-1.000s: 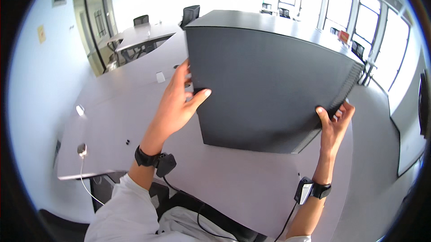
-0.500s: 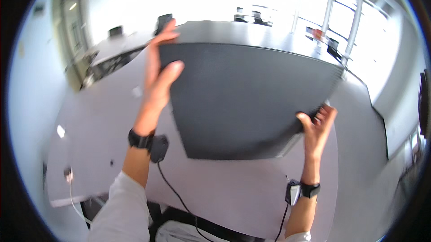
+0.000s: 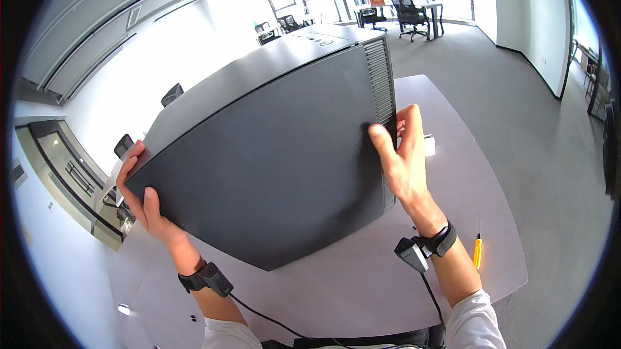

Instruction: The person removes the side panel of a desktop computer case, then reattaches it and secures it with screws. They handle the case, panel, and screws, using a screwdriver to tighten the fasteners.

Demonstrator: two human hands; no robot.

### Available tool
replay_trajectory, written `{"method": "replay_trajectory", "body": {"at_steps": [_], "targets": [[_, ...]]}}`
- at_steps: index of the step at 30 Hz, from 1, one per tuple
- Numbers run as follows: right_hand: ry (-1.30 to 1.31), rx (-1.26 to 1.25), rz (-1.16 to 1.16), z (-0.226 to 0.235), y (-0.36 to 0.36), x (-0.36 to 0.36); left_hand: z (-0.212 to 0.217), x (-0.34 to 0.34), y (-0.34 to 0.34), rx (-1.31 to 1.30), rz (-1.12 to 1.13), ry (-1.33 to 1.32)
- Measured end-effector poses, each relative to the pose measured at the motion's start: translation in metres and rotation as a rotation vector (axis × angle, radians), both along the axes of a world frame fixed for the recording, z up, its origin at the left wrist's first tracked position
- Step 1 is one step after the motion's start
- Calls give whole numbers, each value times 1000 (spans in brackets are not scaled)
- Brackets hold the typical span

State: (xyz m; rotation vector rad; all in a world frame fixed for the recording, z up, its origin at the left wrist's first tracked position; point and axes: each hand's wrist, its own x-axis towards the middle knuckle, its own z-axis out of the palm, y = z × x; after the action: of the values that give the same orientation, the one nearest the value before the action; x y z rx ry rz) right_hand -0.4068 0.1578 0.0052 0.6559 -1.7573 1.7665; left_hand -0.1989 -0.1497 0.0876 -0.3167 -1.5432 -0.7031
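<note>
Both hands are gripping the big dark computer case (image 3: 272, 155), held tilted above the tabletop (image 3: 466, 207): left hand (image 3: 145, 203) clamps its lower-left corner, right hand (image 3: 401, 161) its vented edge, thumbs on the side panel.

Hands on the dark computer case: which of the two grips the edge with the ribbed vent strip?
The right hand does, thumb on the dark case side panel beside the vent strip. The left hand holds the opposite, plain corner.
</note>
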Motion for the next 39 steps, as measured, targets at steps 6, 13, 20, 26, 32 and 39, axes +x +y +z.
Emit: {"method": "replay_trajectory", "body": {"at_steps": [6,13,20,26,32,39], "targets": [[-94,10,-18,10,0,4,2,1,4,52,-17,14],[-225,26,21,22,4,8,1,2,4,50,-106,-20],[-158,43,11,16,1,6,-5,9,15,74,-129,-64],[-150,22,44,19,4,3,-4,9,22,129,-27,-56],[-167,72,65,28,6,0,2,6,21,125,-2,-59],[-134,47,74,20,9,1,-5,6,21,106,0,-38]]}}
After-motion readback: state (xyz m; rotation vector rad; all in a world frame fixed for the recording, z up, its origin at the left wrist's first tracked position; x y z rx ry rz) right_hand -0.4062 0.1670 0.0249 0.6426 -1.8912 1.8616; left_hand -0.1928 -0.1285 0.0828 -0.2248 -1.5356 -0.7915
